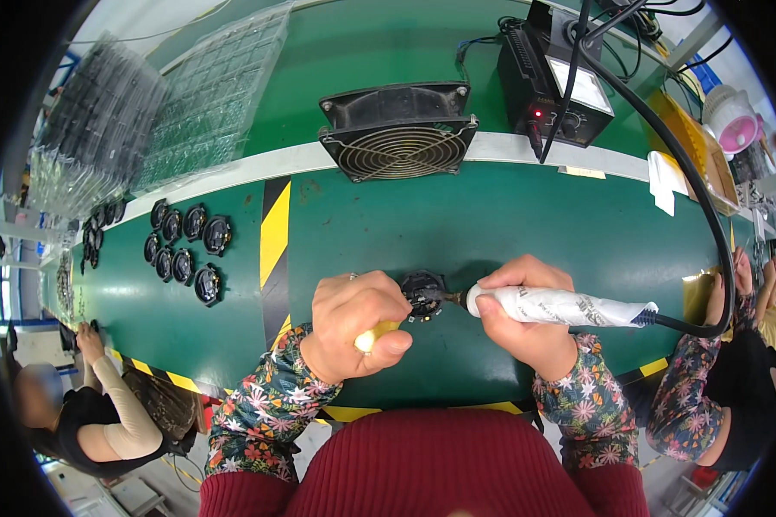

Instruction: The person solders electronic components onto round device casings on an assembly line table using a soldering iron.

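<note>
A soldering iron point(560, 308), its handle wrapped in white printed sheet, lies in my right hand point(526, 314), which is closed round the grip. The dark metal tip reaches left to a round black housing point(423, 295) with small parts inside, lying on the green bench between my hands. Beside that housing, my left hand point(359, 326) is curled tight round a small yellow piece point(372, 336) with a pale end. Most of this piece is hidden by the fingers, so its kind does not show.
Several similar black housings point(182, 266) lie at left, beyond a yellow-and-black tape strip point(274, 228). A square fan point(398, 133) and a black meter box point(553, 86) stand behind. A thick black cord point(707, 198) loops at right. Clear trays point(207, 95) are stacked far left. Co-workers sit on both sides.
</note>
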